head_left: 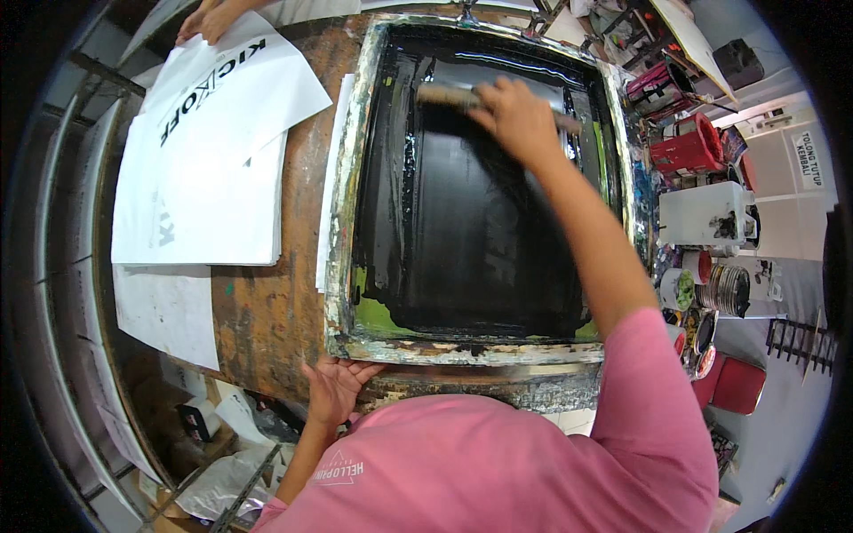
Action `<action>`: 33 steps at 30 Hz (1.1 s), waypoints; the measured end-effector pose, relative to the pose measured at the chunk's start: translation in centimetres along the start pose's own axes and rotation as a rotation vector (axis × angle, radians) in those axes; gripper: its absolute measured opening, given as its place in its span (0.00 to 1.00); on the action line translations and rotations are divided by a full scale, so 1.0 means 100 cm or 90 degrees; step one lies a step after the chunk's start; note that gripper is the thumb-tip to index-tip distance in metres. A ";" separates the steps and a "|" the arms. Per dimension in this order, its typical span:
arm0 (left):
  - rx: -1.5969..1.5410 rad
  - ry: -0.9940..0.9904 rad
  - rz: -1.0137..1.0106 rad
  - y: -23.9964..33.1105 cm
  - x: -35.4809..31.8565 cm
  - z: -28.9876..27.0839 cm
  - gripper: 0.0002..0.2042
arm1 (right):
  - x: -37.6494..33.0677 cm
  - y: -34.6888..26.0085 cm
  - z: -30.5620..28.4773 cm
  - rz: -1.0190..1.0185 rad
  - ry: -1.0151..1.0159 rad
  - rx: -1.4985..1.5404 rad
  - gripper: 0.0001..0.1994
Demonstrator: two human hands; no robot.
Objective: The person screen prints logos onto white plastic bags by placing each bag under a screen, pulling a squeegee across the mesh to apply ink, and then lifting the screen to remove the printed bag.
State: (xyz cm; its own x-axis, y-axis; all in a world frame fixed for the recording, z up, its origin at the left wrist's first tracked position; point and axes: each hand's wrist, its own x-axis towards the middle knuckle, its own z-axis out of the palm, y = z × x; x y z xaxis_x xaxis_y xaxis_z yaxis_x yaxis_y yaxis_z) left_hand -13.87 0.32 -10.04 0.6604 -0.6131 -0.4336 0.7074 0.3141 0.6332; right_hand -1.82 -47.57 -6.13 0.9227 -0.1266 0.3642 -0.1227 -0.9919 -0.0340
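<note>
A: And there's your squeegee (444,96), lying crosswise over the far part of the ink-coated mesh (444,258), with your right hand (517,115) wrapped around its handle and your arm stretched right across the screen!

B: Is the blade on the mesh? From up here I can't tell. Your left hand (334,389) is an easier call: palm up, fingers loosely spread, nothing seen in it, just by the near left corner of the frame.

A: What a frame (471,354) you've got, too, crusted with paint all round! Black ink covers most of the mesh inside it, and green patches (377,315) show at the near corners and along your right side.

B: Out to your left, on the stained wooden desk (253,306), sits a stack of white sheets (209,222), and a co-worker's hands (211,19) have the far edge of a sheet with dark lettering.

A: And past the frame on your right, a red bucket (684,149) near a white plastic tub (697,213)!
</note>
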 end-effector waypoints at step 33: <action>-0.218 -0.445 0.152 0.090 -0.016 0.106 0.52 | -0.139 -0.169 -0.268 0.007 0.172 -0.079 0.16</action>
State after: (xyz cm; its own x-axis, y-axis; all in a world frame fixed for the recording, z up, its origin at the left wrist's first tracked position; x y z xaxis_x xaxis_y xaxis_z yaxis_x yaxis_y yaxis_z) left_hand -11.22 -3.52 3.13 0.5732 -0.7771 0.2599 0.6800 0.6281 0.3783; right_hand -22.38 -28.68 14.28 0.7925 -0.1121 0.5995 -0.1911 -0.9791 0.0695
